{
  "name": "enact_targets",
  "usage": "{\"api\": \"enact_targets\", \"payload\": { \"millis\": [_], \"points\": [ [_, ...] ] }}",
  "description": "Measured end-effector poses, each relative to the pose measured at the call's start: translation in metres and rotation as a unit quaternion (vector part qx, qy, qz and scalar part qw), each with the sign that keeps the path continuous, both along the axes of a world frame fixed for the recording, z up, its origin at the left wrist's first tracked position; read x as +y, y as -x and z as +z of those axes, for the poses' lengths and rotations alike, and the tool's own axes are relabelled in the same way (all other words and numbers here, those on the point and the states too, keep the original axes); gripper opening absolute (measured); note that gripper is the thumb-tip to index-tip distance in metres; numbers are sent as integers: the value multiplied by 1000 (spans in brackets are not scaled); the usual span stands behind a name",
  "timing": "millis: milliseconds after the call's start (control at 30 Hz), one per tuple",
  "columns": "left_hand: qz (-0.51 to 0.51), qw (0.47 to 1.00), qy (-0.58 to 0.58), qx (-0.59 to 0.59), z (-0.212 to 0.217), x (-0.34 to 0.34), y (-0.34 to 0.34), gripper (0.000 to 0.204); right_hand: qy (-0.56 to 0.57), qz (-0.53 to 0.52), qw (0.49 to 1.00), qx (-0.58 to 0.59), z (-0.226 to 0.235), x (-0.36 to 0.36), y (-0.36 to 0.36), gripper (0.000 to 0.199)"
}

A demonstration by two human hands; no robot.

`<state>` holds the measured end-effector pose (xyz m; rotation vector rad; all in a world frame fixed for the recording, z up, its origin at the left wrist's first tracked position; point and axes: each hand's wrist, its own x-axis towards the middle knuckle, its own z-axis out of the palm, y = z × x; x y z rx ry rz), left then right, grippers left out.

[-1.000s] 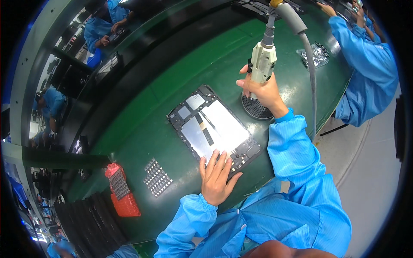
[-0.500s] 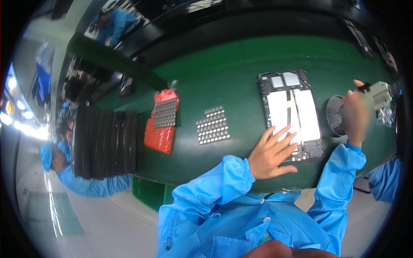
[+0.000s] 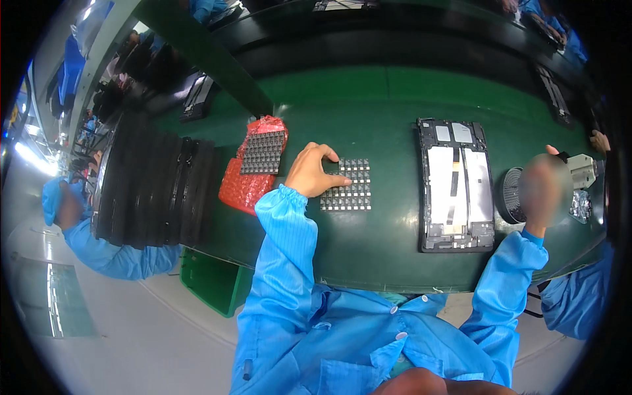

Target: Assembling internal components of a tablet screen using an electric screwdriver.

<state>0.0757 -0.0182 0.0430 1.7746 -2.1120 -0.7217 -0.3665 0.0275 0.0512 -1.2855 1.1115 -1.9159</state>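
The left hand (image 3: 315,172) rests on the green bench, fingers (image 3: 337,180) slightly apart and curled onto the left edge of a flat grid of small grey parts (image 3: 347,186); whether they pinch one cannot be told. The grid's long axis runs away from the person. The right hand (image 3: 544,187) is blurred, apparently wrapped round a power screwdriver (image 3: 582,170). Between the hands lies an opened tablet chassis (image 3: 455,184), lengthwise front to back. Farther left sits red bubble wrap (image 3: 247,174).

I see my left hand (image 3: 315,172) stretched forward on a straight, blue-sleeved arm — fingers curled down, fingertips (image 3: 339,179) pinched together. My right hand (image 3: 544,191) sits further out to the side, raised on a bent forearm, blurred — whether its fingers are closed I cannot tell.
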Motion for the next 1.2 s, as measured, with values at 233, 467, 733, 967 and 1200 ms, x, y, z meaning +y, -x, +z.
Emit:
{"api": "enact_targets", "payload": {
  "millis": [233, 467, 733, 967, 1200],
  "points": [
    [28, 992, 5, 124, -3, 1, 5, 34, 34, 78, 995, -52, 20, 0, -60, 37],
    [-75, 996, -10, 55, -2, -3, 8, 46, 45, 140, 988, -55, 30, 9, -98, 37],
    [-114, 993, -30, 1, 7, -13, 16, 51, 39, 162, 983, -72, 27, 16, -96, 39],
    [-78, 985, -118, 102, 3, -29, 18, 42, -2, 119, 991, -54, 27, 21, -93, 39],
    [-19, 971, -132, 198, -7, -37, 17, 28, 14, 122, 988, -97, 32, 21, -90, 40]
  ]
}}
